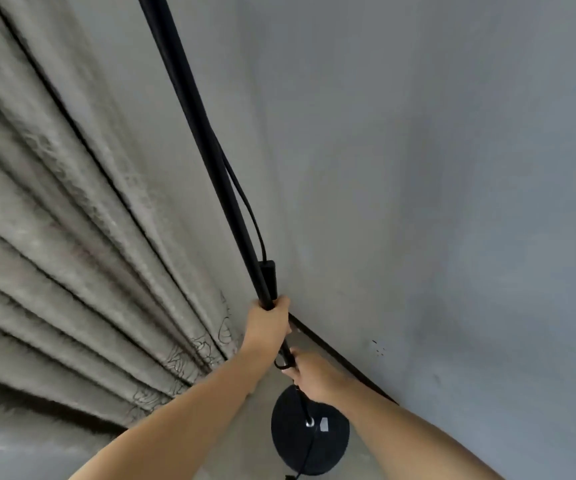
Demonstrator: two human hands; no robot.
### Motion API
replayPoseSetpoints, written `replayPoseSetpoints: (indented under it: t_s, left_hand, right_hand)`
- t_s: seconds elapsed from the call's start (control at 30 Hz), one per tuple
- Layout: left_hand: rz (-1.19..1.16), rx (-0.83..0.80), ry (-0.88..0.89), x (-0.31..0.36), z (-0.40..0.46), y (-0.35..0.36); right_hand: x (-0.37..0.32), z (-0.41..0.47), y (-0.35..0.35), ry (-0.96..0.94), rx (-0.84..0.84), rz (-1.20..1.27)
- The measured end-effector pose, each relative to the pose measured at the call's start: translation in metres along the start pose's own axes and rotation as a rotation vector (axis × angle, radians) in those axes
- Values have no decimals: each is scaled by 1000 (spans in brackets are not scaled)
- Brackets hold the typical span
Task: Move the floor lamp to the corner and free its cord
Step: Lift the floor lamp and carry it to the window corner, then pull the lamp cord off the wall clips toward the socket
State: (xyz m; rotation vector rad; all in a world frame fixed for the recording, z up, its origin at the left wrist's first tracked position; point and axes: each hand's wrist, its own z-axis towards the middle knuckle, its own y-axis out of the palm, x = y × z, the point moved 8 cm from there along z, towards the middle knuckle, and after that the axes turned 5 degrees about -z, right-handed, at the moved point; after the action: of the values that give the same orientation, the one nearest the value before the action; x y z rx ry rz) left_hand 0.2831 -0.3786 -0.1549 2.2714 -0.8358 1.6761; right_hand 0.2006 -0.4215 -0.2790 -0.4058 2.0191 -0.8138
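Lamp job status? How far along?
Done, apparently: the base stands in the corner between curtain and wall. In hand: the left hand grips the pole; the right hand, lower down, holds a loop of cord. Left: the cord runs along the pole and trails over the base, not yet freed.

A heavy curtain (pixel 71 237) fills the left side, hanging in deep grey-beige folds with dark shadows between the pleats. Near its lower edge a thin dark line pattern shows on the fabric. Beside it a plain grey wall (pixel 418 150) takes up the right, with a few small dark specks low down. A dark baseboard (pixel 342 362) runs along its foot, meeting the pale floor (pixel 30 455).
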Motion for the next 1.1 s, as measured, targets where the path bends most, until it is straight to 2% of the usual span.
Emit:
replayPoseSetpoints:
  t_s: [0.1,0.27,0.5,0.7,0.83,0.97,1.03,1.1]
  left_hand:
    - [-16,32,12,-46,66,9]
    - [-52,-38,91,-110,153,29]
    - [-129,-98,239,-156,224,49]
    - [-147,-110,383,-178,257,69]
    - [-241,-130,465,-173,271,71]
    - [-204,-193,752,-169,258,69]
    - [-133,-159,873,-186,250,63]
    - [-62,-70,902,-212,249,52]
  right_hand:
    - [32,66,26,23,2,24]
    - [82,153,68,19,16,51]
    - [115,227,92,-53,53,-30]
    - [145,266,102,-124,139,-42]
    - [150,279,97,-203,217,-63]
    - [157,275,90,-229,332,-146]
    - [174,262,83,-178,411,-139]
    - [209,242,75,-47,493,-127]
